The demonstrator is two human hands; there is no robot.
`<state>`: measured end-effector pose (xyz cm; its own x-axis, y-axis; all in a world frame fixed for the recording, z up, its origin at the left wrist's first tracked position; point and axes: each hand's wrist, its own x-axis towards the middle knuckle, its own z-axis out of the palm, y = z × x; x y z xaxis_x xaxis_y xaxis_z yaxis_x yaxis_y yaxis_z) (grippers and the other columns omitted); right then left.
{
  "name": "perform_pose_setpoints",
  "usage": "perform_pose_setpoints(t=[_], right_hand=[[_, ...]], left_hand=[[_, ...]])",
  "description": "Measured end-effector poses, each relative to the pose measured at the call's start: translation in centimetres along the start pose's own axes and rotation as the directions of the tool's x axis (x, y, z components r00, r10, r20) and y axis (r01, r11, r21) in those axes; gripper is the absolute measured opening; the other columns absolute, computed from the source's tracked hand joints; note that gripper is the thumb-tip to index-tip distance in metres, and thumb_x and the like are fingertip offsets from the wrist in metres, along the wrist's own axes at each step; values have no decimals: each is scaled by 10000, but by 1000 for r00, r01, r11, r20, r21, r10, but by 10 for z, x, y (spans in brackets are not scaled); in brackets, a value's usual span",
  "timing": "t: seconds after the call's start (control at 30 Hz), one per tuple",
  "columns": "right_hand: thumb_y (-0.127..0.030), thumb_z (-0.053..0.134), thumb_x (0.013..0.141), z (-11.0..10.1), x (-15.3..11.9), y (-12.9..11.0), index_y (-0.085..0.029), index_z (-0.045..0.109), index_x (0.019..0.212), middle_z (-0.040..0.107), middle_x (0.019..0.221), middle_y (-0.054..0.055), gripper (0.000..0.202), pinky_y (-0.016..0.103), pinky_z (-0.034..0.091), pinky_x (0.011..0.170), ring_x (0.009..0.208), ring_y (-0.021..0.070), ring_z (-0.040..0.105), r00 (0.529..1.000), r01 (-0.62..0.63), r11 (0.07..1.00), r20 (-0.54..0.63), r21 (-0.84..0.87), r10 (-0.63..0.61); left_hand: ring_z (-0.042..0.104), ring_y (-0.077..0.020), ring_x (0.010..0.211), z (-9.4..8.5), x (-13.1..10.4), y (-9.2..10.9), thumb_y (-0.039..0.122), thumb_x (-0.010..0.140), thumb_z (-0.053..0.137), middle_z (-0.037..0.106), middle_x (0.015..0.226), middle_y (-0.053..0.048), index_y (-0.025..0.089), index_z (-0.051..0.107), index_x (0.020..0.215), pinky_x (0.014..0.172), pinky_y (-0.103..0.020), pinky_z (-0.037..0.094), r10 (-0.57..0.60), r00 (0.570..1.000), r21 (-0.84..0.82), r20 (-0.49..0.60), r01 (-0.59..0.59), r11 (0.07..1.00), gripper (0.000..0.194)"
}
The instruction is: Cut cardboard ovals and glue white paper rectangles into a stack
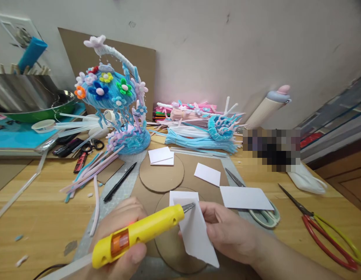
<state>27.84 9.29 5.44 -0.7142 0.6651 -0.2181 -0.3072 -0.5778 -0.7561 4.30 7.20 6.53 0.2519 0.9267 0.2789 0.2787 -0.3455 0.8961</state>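
Observation:
My left hand (122,219) is closed around a yellow hot glue gun (151,229), which has a clear glue stick sticking out of its back end. The gun's metal nozzle sits right at the face of a white foam board piece (194,233). My right hand (227,227) grips that piece by its right edge, tilted above a cardboard disc (168,252). Behind it shows another white piece (180,193); whether the two are joined I cannot tell. On a second cardboard disc (161,179) lies a small white card (161,156).
Two more white pieces (208,174) (246,197) lie right of the discs, one over pale-handled scissors (269,217). Red-and-yellow scissors (323,233) rest farther right. A black pen (120,182), a pipe-cleaner jellyfish (110,89) and pipe-cleaner bundles (198,140) stand around the cutting mat.

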Motion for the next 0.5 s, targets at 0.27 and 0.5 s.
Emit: perform_pose_setpoints(t=[0.27, 0.5], right_hand=[[-468, 798, 663, 1, 0, 3, -108, 691, 1031, 666, 824, 75, 526, 172, 437, 623, 687, 110, 581, 1000, -9, 1000, 2, 16, 9], [-452, 802, 651, -1, -1, 2, -88, 679, 1033, 690, 836, 104, 542, 181, 468, 606, 661, 119, 617, 1000, -17, 996, 16, 87, 16]], left_hand=[[414, -216, 572, 4, 3, -1, 647, 833, 400, 452, 561, 0, 257, 514, 593, 562, -377, 285, 20, 998, -7, -61, -21, 1000, 471], [403, -209, 521, 2, 6, -2, 594, 859, 384, 422, 532, 10, 263, 432, 587, 523, -381, 275, 112, 992, 76, -57, -107, 991, 432]])
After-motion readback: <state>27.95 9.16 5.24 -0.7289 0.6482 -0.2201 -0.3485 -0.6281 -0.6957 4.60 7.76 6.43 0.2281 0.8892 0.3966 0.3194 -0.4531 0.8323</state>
